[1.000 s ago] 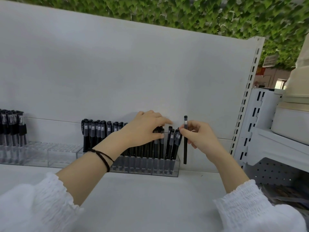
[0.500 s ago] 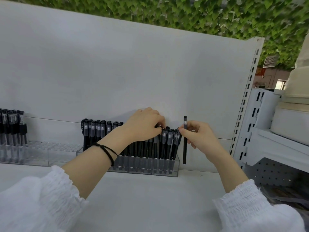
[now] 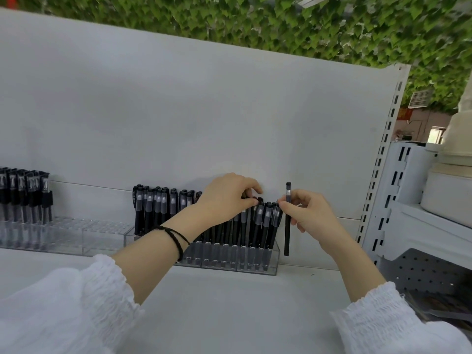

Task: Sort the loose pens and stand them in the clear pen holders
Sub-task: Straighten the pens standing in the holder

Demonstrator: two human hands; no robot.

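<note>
Right grip (image 3: 310, 213) pinches black pen (image 3: 287, 226) upright, just right of clear pen holder (image 3: 270, 267), ready for insertion. Left grip (image 3: 227, 195) clasps caps of standing pens (image 3: 265, 221), prob. parting them for a slot.

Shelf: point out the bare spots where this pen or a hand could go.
Free: the shelf front, between both sleeves; the left holder's empty slots; the gap right of the middle holder, where the right hand holds the loose pen. Crowded: that holder's right end, where the left hand grips pens.
</note>
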